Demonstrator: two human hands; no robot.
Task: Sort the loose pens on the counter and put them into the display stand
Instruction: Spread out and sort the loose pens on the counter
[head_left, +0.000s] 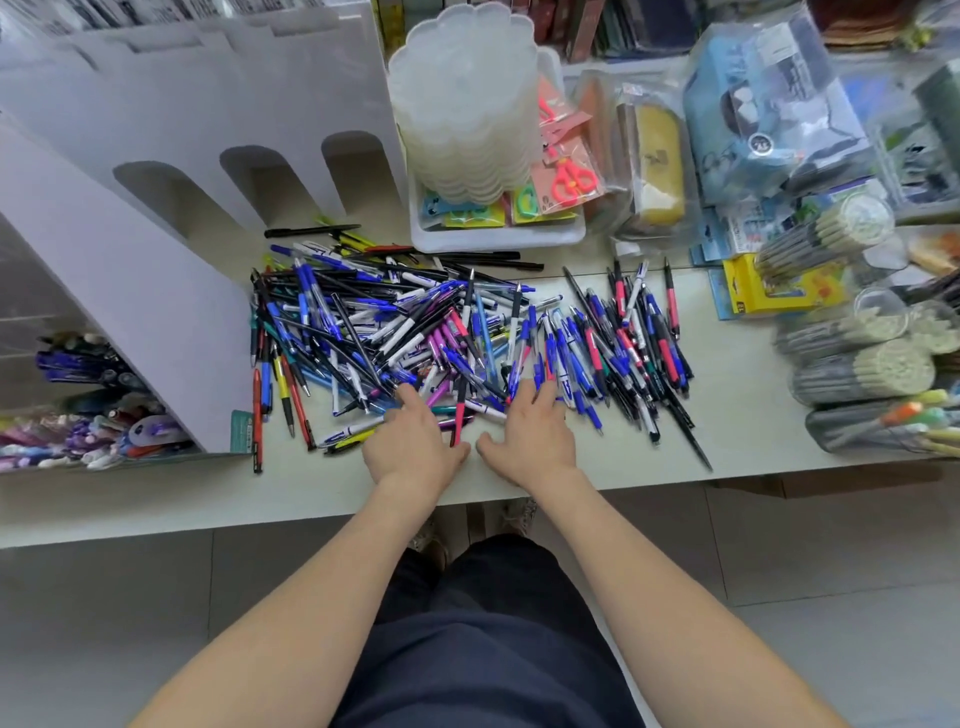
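Observation:
A big heap of loose pens, mostly blue, black, white, pink and red, covers the middle of the pale counter. The white tiered display stand rises at the left, with arched slots along its tiers and several pens in its lower side compartments. My left hand lies flat on the near edge of the heap, fingers reaching into the pens. Just to its right, my right hand rests with straight fingers spread over blue pens. A red and black pen lies between the two hands. Neither hand grips anything.
A white tray with a stack of translucent cups and packaged scissors stands behind the heap. Bagged stationery, a yellow box and bundles of pencils crowd the right side. The counter's front edge runs just below my wrists.

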